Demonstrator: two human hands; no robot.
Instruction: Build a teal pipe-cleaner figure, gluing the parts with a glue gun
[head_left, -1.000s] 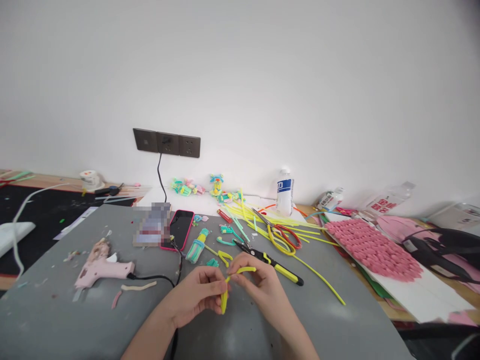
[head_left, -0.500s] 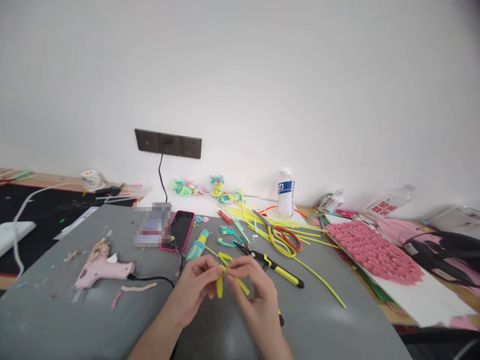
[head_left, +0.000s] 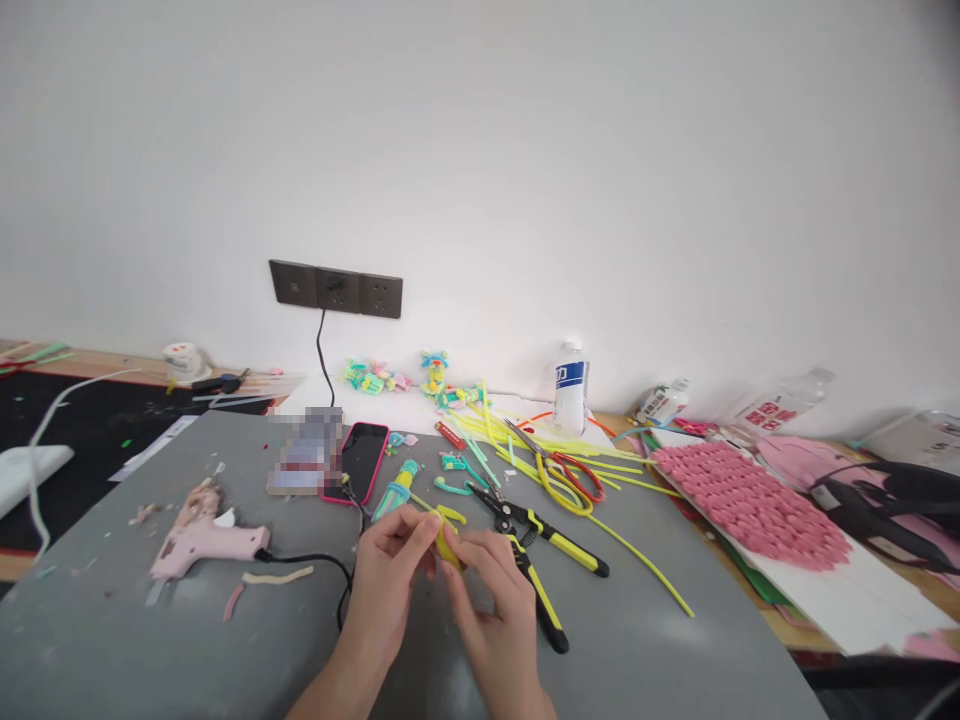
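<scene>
Both my hands meet over the grey table (head_left: 150, 640) near its front. My left hand (head_left: 391, 570) and my right hand (head_left: 491, 590) pinch a short yellow strip (head_left: 448, 543) between their fingertips, folded small and mostly hidden by the fingers. Just right of my right hand lie black-and-yellow pliers (head_left: 536, 545) with their handles spread. A teal and yellow craft piece (head_left: 397, 487) lies just beyond my left hand.
A pink glue gun (head_left: 201, 535) with a black cord lies at the left. A phone (head_left: 360, 460) in a pink case, red-handled scissors (head_left: 562, 462), several yellow strips (head_left: 645, 565), a white bottle (head_left: 570, 385) and a pink bumpy sheet (head_left: 742, 500) lie farther back and right.
The yellow strip, long and bent a second ago, is now folded small between my fingertips. Both hands drew closer together and the pliers' second handle came into view.
</scene>
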